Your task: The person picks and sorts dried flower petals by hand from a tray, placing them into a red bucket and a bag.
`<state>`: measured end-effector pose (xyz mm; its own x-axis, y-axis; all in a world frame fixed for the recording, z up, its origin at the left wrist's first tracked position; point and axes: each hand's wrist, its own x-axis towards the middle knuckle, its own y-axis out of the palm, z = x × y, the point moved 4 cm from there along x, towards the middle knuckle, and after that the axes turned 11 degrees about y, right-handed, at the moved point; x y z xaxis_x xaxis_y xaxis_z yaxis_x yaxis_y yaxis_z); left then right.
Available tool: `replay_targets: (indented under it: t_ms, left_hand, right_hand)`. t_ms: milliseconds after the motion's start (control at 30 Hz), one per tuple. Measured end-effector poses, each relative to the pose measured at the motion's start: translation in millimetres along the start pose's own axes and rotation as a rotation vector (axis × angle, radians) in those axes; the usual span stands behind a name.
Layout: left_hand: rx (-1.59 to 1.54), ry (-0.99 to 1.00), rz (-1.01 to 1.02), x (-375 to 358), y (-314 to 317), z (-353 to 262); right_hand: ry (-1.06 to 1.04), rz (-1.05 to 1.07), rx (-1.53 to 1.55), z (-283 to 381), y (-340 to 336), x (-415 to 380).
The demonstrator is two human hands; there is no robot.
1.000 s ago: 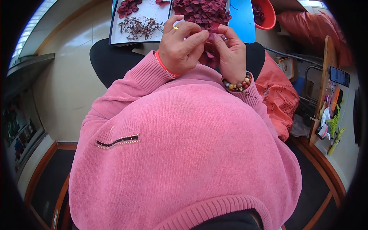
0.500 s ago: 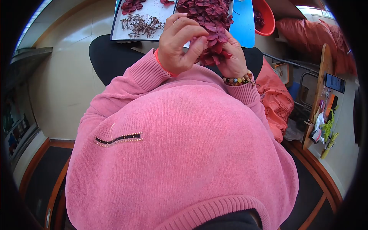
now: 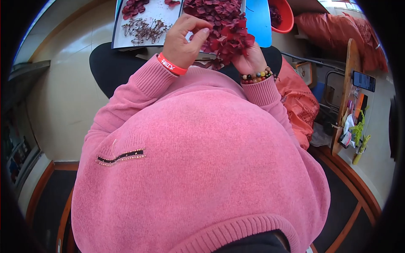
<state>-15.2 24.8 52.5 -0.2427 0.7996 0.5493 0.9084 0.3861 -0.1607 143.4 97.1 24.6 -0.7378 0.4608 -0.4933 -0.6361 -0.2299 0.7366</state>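
A bunch of dark red artificial flower petals [image 3: 231,39], fabric by the look of them, sits bundled in the person's right hand [image 3: 248,59], held up just above the lap and just short of the near edge of the white tray [image 3: 177,12]. The right hand is cupped and closed round the base of the bunch from beneath, most of its fingers hidden by the petals. The left hand [image 3: 182,39] is beside the bunch on its left, fingers curled with thumb and forefinger drawn together at the cluster's edge; whether they actually nip a single petal I cannot tell. I would judge the petals feather-light, soft and floppy, apt to crease or slip loose, so the stem end at the bottom is the sensible place to grip, as the right hand does, with only fingertip touches on the blooms. Beyond the bunch, on that tray, lies a loose heap of more petals [image 3: 206,9]; further left on the tray is a tangle of thin brownish stems or wires [image 3: 142,30]. To the tray's right are a blue board [image 3: 258,21] and a red basin [image 3: 282,14], and to the right of the lap an orange plastic bag [image 3: 301,105].
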Motion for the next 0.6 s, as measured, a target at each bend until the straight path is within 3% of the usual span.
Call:
replay_targets:
  t_ms: [200,233,333,433,467,600]
  left_hand:
    - [-0.052,-0.218,0.035,-8,7,18]
    - [-0.072,-0.237,0.059,-11,9,24]
    - [-0.113,-0.310,0.081,-15,15,30]
    - [-0.158,-0.361,0.085,-19,17,38]
    - [-0.157,-0.380,0.107,-19,18,39]
    - [-0.237,-0.471,0.051,-17,25,45]
  right_hand:
    - [-0.049,-0.057,0.264,0,-35,15]
    - [-0.038,0.065,0.308,3,-38,13]
    - [-0.026,-0.133,0.290,4,-36,7]
    - [-0.018,-0.155,0.305,5,-41,-1]
    - [0.024,-0.042,0.292,6,-49,-2]
    - [-0.041,-0.040,0.374,23,-75,2]
